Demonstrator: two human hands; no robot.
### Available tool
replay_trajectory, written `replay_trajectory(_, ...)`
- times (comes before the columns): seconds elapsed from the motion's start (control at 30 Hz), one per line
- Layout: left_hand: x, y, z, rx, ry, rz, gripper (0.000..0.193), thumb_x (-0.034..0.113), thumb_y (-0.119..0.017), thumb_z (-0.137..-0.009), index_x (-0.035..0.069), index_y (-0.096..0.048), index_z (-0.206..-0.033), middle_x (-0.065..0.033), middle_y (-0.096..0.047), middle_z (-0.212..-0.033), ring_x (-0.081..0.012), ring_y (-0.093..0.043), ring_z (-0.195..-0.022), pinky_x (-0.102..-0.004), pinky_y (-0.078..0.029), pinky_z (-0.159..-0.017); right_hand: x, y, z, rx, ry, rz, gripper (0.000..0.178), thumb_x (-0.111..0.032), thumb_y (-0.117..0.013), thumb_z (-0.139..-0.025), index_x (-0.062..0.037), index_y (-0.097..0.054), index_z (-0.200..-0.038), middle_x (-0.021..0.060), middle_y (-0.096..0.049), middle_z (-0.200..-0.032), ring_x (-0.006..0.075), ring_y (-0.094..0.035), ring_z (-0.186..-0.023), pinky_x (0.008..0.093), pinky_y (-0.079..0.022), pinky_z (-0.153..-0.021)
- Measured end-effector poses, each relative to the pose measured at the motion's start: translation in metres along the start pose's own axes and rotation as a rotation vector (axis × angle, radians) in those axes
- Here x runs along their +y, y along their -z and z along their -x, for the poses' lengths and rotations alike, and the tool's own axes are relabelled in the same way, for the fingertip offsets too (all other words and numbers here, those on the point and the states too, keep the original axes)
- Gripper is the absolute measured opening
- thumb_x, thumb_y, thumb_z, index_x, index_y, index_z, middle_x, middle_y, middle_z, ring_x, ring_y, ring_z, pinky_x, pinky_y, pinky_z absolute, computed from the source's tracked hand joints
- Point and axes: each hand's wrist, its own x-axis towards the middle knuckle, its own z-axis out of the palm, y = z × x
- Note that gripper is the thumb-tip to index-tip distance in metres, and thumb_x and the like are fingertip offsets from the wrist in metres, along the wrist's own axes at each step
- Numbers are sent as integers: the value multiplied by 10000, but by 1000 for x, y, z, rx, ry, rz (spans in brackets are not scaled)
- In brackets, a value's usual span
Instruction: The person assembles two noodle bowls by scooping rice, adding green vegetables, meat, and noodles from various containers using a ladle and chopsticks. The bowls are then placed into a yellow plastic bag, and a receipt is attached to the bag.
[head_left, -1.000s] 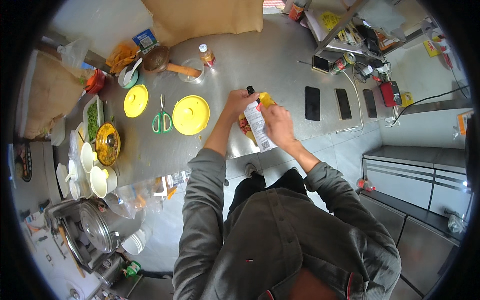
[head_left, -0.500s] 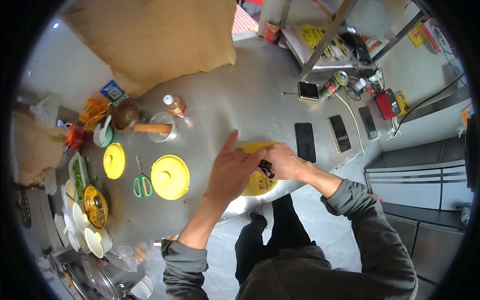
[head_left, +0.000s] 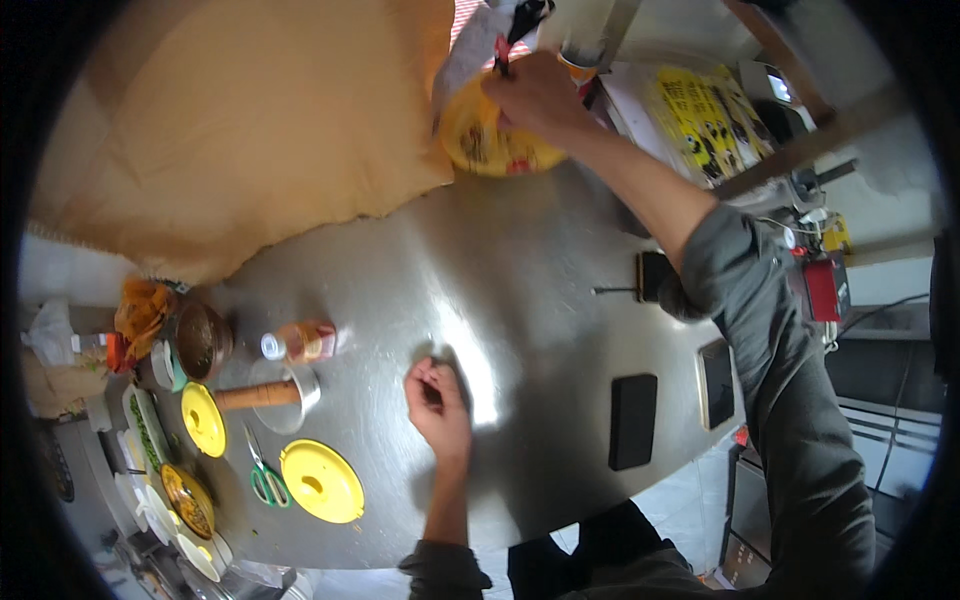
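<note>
My right hand (head_left: pixel 540 95) reaches across to the far edge of the steel table, fingers closed on the top of a round yellow printed package (head_left: pixel 475 125) that looks like a bagged takeaway bowl. The package is beside the brown cloth and slightly blurred. My left hand (head_left: pixel 438 405) hovers low over the middle of the table, fingers curled in, with nothing visible in them. Left of it are a bottle with an orange label (head_left: pixel 300 342), a clear cup (head_left: pixel 300 395) with a wooden handle (head_left: pixel 250 395) across it, and a yellow lid (head_left: pixel 322 482).
A brown cloth (head_left: pixel 250 130) hangs at the far left. Green-handled scissors (head_left: pixel 268 482), another yellow lid (head_left: pixel 204 420) and food dishes (head_left: pixel 188 500) line the left side. Phones (head_left: pixel 633 420) lie at right, below a shelf with yellow packets (head_left: pixel 700 115).
My right hand has carried the yellow package from the near edge to the far side. My left hand has come off it and curled its fingers. The view has shifted forward.
</note>
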Motion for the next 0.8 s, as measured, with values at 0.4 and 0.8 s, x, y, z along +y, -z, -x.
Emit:
replay_trajectory(0.4,-31,-2,2,-31,-272,-228,231,176,-671,-940,23,-550,-1063,-40,-560,-874,-121,-496,-730,-267,-444,-693,24,-114,-230,504,-442,-589,373,-212,-681,-875,40,-607,-1140,281,-678,-1034,407,-671,-1007,476,-529,-874)
replay_trajectory(0.8,-30,2,5,-41,-150,25,431,129,-722,-871,-23,-526,-1224,-104,-620,-1114,-201,-592,-1018,-331,-470,-908,-205,-84,41,406,298,-910,590,-180,-607,-911,71,-377,-1393,302,-561,-1159,424,-590,-1031,476,-473,-896)
